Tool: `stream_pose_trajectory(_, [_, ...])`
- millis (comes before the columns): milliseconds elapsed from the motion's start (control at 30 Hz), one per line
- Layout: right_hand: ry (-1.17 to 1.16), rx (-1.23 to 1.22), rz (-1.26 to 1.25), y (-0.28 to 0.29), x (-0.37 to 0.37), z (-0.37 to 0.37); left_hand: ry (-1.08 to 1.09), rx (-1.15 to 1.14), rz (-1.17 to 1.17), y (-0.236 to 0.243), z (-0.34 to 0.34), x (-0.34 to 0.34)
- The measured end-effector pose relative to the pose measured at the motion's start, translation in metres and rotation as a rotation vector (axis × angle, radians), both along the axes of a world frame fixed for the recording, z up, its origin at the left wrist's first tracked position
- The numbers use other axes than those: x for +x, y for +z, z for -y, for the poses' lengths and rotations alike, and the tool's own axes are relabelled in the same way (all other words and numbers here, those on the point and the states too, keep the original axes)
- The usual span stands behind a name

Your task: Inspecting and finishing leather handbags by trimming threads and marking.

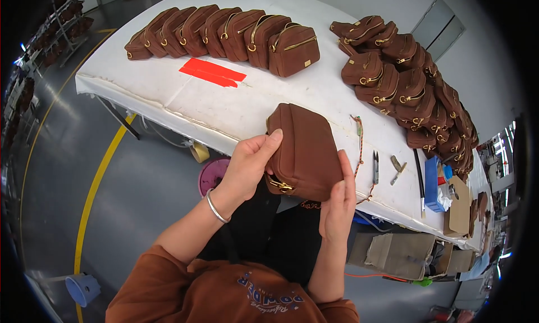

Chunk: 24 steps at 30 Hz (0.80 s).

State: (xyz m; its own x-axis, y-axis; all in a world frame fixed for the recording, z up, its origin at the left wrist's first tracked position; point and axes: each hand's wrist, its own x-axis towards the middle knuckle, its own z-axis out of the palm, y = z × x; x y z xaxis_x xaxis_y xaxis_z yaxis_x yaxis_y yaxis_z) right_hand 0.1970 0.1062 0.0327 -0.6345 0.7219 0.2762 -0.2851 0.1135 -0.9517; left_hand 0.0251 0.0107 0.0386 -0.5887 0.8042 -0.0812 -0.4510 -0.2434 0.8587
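Observation:
A brown handbag [309, 146] with gold zip hardware is held tilted above the table's near edge. My left hand [252, 161] grips its left side, thumb on the upper face and the other fingers hidden beneath. Against the right side lies my right hand [339, 202], palm to the bag, its fingers stretched out. The gold clasp [281, 185] hangs at the bag's near left corner. A pair of tweezers [375, 167] and a red-and-green cord [360, 146] rest on the white table just right of my hands.
A row of similar brown bags [224, 34] stands at the back left, by red tape [212, 73]. More bags pile up [412, 90] at the right. Beyond the tools are a blue box [431, 182] and a cardboard box [458, 208]. A pink bucket [210, 180] sits below the edge.

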Motion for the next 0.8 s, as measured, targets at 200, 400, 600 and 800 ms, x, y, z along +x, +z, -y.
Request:
stream_pose_trajectory(200, [-0.163, -0.030, -0.047, 0.018, -0.013, 0.000, -0.083, 0.018, 0.015, 0.025, -0.008, -0.005])
stream_pose_trajectory(400, [-0.258, -0.077, -0.028, 0.024, -0.020, -0.017, -0.221, 0.156, -0.260, 0.023, -0.015, -0.006])
stream_pose_trajectory(600, [-0.264, -0.125, -0.003, 0.034, -0.022, -0.029, -0.375, 0.221, -0.254, 0.033, -0.013, -0.002])
stream_pose_trajectory(800, [-0.164, 0.080, -0.083, 0.035, -0.031, -0.034, -0.181, 0.208, -0.141, 0.043, -0.018, -0.014])
